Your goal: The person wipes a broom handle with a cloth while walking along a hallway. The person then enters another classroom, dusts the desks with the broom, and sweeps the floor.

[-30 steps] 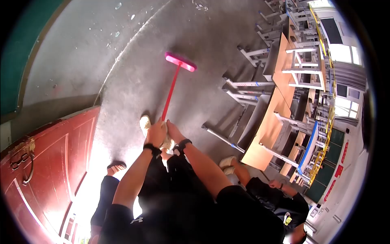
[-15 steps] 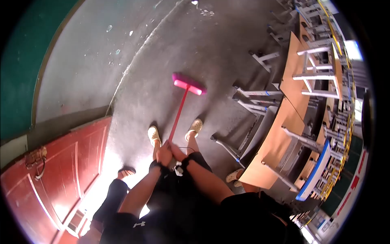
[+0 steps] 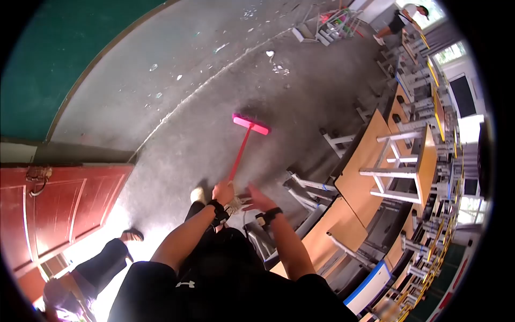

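Observation:
A broom [image 3: 251, 125] with a pink head and a red handle stands out in front of me, its head down on the grey floor. My left hand [image 3: 223, 191] is wrapped round the upper part of the handle. My right hand [image 3: 259, 198] is off the handle, a short way to its right, with the fingers stretched out and nothing visible in them. Dark bands circle both wrists. Below the hands, one pale clog [image 3: 198, 195] shows plainly; the other foot is partly hidden.
Desks [image 3: 365, 201] with upturned stools [image 3: 402, 166] line the right side. A red door [image 3: 59, 209] is at left, with another person's leg [image 3: 102, 263] by the doorway. Paper scraps [image 3: 278, 68] litter the floor ahead. Another person [image 3: 403, 21] stands far off near a cluttered rack [image 3: 338, 27].
My right hand has let go of the broom handle and moved right, opening out. My left hand keeps its hold. The view has turned, bringing the far rack and distant person into sight.

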Demonstrator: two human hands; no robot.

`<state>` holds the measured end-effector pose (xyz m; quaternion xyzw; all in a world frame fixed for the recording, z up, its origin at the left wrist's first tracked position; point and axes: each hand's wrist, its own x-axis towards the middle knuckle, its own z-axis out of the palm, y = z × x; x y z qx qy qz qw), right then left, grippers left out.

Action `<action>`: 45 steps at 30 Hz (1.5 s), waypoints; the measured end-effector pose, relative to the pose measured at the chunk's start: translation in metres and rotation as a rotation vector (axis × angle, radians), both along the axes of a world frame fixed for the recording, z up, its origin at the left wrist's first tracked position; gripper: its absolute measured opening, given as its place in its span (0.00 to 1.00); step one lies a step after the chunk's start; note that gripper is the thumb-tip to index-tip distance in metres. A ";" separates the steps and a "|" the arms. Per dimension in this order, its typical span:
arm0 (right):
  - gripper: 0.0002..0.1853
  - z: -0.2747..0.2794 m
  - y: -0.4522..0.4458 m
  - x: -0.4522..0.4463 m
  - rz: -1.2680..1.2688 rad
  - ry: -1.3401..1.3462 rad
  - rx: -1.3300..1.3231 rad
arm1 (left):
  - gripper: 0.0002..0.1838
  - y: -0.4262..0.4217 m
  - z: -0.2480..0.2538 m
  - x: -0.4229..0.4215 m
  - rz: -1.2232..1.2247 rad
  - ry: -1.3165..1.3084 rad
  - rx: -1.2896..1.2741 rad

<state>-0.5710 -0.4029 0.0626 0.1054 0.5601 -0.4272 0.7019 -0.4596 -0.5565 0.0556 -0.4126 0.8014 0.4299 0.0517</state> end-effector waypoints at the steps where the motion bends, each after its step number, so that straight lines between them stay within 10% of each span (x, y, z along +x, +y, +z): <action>1: 0.42 0.004 -0.011 0.016 -0.034 -0.097 -0.096 | 0.17 0.007 -0.009 0.005 -0.013 -0.044 0.038; 6: 0.37 -0.059 -0.046 0.018 -0.335 -0.368 -0.477 | 0.21 0.019 -0.054 -0.035 0.195 -0.085 0.111; 15: 0.41 -0.032 -0.161 -0.255 -0.346 0.072 -0.094 | 0.19 -0.068 -0.107 -0.332 0.097 -0.030 0.016; 18: 0.44 -0.014 -0.119 -0.322 -0.392 0.156 -0.039 | 0.16 -0.098 -0.051 -0.407 0.132 -0.064 0.148; 22: 0.45 0.004 -0.101 -0.369 -0.156 0.017 -0.320 | 0.16 -0.109 -0.024 -0.407 -0.144 0.023 -0.085; 25: 0.40 -0.017 -0.097 -0.372 -0.076 -0.071 -0.163 | 0.22 -0.098 0.039 -0.400 0.103 -0.092 0.144; 27: 0.37 0.045 -0.116 -0.387 0.047 0.111 -0.050 | 0.22 -0.092 0.017 -0.411 0.103 -0.138 0.099; 30: 0.31 -0.019 -0.123 -0.414 0.176 0.030 -0.118 | 0.21 -0.103 -0.030 -0.445 -0.047 -0.247 -0.001; 38: 0.31 0.001 -0.158 -0.620 0.584 0.299 -0.172 | 0.16 -0.111 0.030 -0.489 0.106 -0.098 -0.041; 40: 0.31 0.012 -0.194 -0.617 0.756 0.336 -0.207 | 0.15 -0.100 0.104 -0.472 0.341 -0.046 0.080; 45: 0.34 0.004 -0.236 -0.520 1.166 0.482 -0.469 | 0.08 -0.049 0.142 -0.355 0.066 -0.039 -0.355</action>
